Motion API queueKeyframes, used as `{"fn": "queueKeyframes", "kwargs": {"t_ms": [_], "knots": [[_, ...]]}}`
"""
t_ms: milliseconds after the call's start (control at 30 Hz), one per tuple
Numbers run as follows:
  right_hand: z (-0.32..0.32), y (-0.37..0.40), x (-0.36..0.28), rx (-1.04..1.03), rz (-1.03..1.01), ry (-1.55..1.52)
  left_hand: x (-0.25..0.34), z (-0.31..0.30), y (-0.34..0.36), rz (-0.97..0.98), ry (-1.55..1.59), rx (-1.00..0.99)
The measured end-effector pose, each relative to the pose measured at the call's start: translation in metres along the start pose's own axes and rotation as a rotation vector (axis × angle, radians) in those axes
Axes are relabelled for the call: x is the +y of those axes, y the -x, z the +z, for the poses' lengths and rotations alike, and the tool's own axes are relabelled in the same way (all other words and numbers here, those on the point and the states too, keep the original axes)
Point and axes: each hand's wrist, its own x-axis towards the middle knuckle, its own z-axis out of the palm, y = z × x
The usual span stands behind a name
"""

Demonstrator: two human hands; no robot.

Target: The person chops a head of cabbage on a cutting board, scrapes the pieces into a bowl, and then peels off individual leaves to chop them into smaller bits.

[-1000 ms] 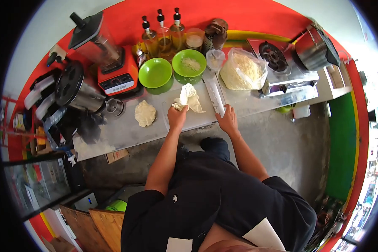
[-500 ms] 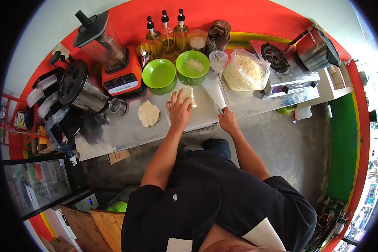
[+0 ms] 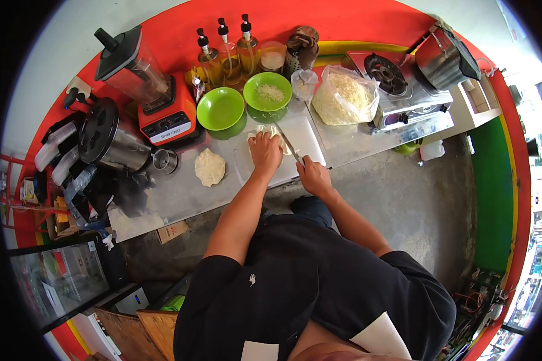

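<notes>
My left hand (image 3: 266,153) presses down with curved fingers on a flat, cream-coloured piece of dough (image 3: 272,130) that lies on the white cutting board (image 3: 307,143). Only its edges show around the fingers. In my right hand (image 3: 313,177) is the handle of a knife (image 3: 289,143); its blade points away from me, along the right side of the dough. Left of the board, a second round, flattened piece of dough (image 3: 210,168) rests on the metal table.
Behind the board stand a green bowl (image 3: 221,109) and another green bowl (image 3: 252,99) with pale shreds. A bag of crumbly pale food (image 3: 345,96) and a gas stove (image 3: 413,112) are to the right. A red blender (image 3: 167,119) and steel pot (image 3: 123,144) stand left.
My left hand has lowered the dough from a raised position onto the board. The knife has moved left, to beside the dough, and my right hand has come closer to my left.
</notes>
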Motion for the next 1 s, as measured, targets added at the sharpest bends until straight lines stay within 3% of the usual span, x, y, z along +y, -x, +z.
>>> {"fn": "queueKeyframes", "kwargs": {"t_ms": [233,600,833,1000], "knots": [[-0.004,0.003,-0.014,-0.166,0.060,0.140,0.001,0.008,0.001,0.007,-0.037,0.087],[-0.050,-0.018,-0.042,-0.399,-0.038,0.406,-0.001,0.012,0.006,-0.012,0.037,0.074],[0.009,-0.014,-0.024,-0.237,-0.055,0.377,-0.001,0.009,0.008,-0.045,0.043,0.011],[0.031,-0.012,0.004,-0.197,-0.054,0.246,-0.004,0.014,0.014,-0.018,0.021,0.079]]}}
